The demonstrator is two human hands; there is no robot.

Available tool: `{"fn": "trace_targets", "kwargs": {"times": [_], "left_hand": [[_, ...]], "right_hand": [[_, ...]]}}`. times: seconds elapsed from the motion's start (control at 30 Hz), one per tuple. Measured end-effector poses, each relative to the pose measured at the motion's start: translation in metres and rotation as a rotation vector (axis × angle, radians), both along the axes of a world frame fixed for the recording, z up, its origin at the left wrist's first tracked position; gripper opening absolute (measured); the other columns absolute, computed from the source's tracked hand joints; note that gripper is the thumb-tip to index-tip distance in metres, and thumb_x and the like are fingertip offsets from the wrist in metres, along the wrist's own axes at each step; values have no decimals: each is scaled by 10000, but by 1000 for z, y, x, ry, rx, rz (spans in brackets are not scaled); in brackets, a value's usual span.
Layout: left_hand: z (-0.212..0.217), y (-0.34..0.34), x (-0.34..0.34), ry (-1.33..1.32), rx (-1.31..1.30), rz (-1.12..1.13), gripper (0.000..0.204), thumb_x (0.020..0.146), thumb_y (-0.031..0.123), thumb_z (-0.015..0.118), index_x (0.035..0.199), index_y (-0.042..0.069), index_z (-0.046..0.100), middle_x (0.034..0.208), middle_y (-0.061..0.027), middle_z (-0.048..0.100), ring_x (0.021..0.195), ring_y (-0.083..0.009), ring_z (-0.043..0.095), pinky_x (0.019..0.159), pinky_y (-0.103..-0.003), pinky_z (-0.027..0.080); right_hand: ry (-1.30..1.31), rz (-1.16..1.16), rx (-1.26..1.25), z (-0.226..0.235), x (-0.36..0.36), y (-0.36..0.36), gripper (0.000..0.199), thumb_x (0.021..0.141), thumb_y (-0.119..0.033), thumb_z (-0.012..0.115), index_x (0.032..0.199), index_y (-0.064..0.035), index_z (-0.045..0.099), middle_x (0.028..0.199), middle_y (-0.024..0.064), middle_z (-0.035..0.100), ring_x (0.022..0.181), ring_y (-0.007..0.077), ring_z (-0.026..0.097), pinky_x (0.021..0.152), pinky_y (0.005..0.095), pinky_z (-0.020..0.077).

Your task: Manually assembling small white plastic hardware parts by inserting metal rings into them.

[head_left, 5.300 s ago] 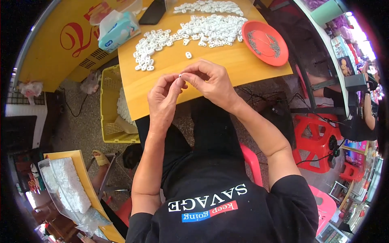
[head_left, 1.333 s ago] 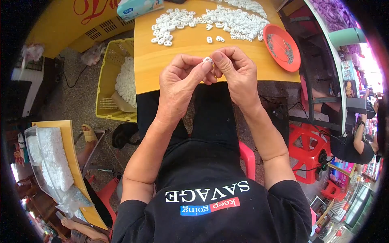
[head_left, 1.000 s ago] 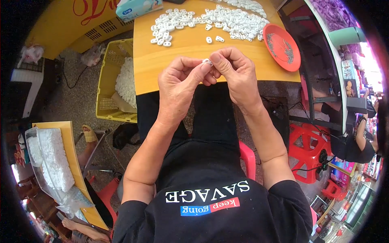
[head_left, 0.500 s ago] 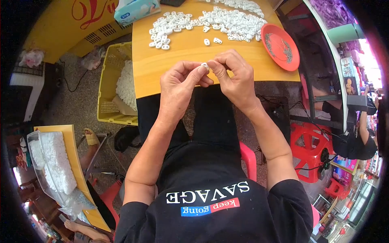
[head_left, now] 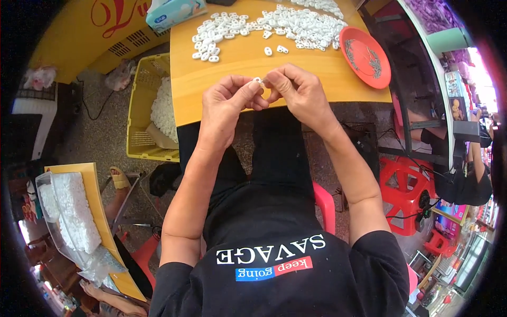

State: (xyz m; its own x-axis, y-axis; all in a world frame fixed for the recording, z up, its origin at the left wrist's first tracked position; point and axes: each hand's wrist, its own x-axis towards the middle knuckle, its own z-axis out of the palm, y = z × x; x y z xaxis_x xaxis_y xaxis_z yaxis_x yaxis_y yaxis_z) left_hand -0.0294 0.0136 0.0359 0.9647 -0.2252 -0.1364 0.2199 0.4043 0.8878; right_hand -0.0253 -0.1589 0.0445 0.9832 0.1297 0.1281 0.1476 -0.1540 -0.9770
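One white piece (head_left: 257, 80) is held at the fingertips, above the near part of the counter (head_left: 195, 100), and it is judged to be unfinished, as both hands are gathered at it. Just beyond it, two loose pieces (head_left: 268, 51) are set apart from the rest. To the right, small grey metal parts (head_left: 376, 67) are left in the red plate (head_left: 381, 82). Farther back, a smaller cluster (head_left: 211, 36) and a larger heap (head_left: 306, 26) of white pieces are spread out; which of these have been worked cannot be told, though much appears to be left.

As for pose, both forearms are angled forward and inward from bent elbows, so that the hands are brought together ahead of the lap. By the left hand (head_left: 224, 103) the piece is pinched between thumb and forefinger, the grip narrow. The right hand (head_left: 298, 95) is turned in with its thumb and forefinger drawn close beside the piece; whether its grip is closed on something small cannot be made out.
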Motion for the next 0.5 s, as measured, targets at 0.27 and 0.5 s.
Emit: {"fn": "trace_targets", "kwargs": {"times": [0.27, 0.5], "left_hand": [[7, 5, 0, 77, -75, -62, 183, 906, 137, 653, 956, -37, 625, 846, -99, 658, 690, -168, 659, 643, -263, 528], [13, 4, -2, 43, -57, -111, 184, 904, 140, 656, 943, -38, 626, 833, -91, 654, 676, -164, 657, 623, -252, 522]], "right_hand": [[-464, 62, -345, 20, 5, -9, 123, 871, -99, 668, 911, 8, 621, 778, 111, 608, 659, 220, 613, 573, 312, 477], [-666, 113, -431, 23, 9, -9, 110, 839, -30, 669, 858, 7, 566, 776, 130, 588, 712, 284, 609, 599, 347, 474]]}}
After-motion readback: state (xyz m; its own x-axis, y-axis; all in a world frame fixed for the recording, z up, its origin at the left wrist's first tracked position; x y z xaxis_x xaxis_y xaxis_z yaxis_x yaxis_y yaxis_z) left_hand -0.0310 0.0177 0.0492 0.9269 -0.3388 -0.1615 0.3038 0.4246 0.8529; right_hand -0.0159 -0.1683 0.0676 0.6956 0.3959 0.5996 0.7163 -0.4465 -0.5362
